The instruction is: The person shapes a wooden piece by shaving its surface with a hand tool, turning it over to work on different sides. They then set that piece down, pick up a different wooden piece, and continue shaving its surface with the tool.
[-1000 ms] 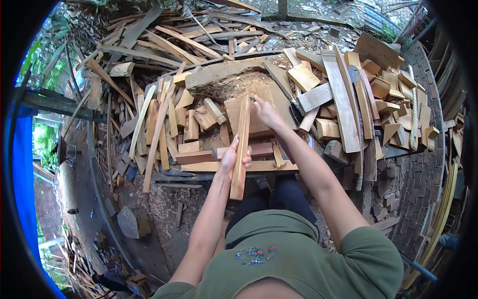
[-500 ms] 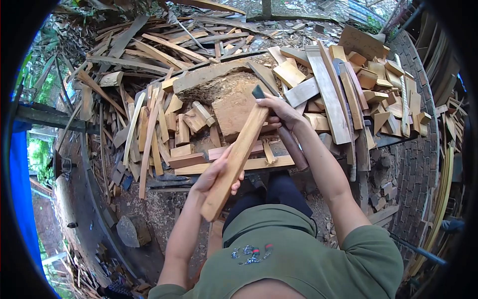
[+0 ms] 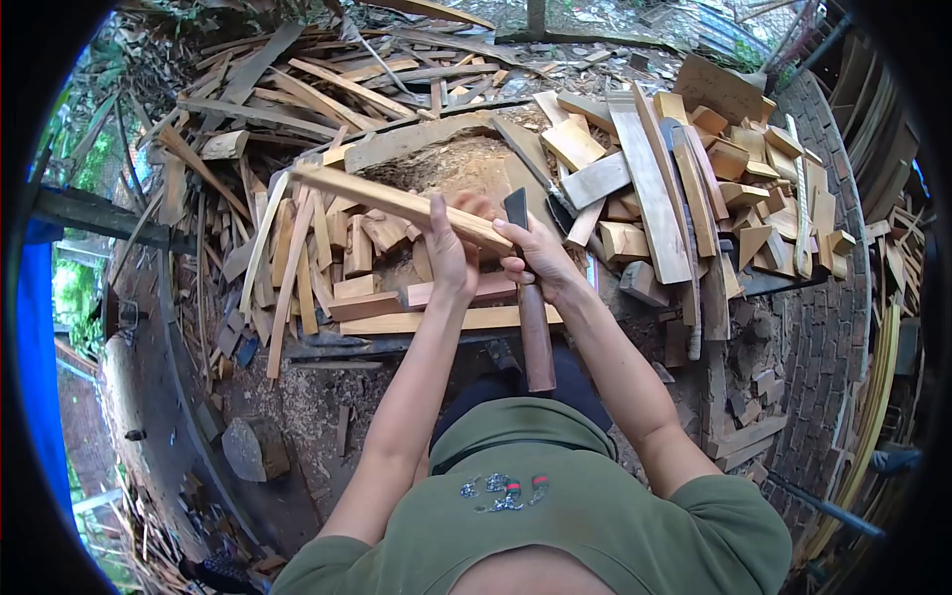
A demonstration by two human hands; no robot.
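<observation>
My left hand is closed around a length of sawn wood, which slants from upper left down to my right hand. My right hand grips a bladed tool with a dark metal head and a thick brown wooden handle pointing down towards my body. The thumb side of that hand also touches the near end of the wood. The tool's exact kind cannot be made out, as my fingers cover its middle. Behind both hands stands a big, rough chopping block with a hollowed, splintered top.
Wood blocks are heaped to the right, beside long planks. Thin offcuts lean at the left, with scrap strips piled behind. A beam lies along the near edge. A log stump stands on the ground, lower left.
The piece of wood has swung from pointing down towards my body to slanting up and left over the block. The tool has turned more upright, its handle moving left and down.
</observation>
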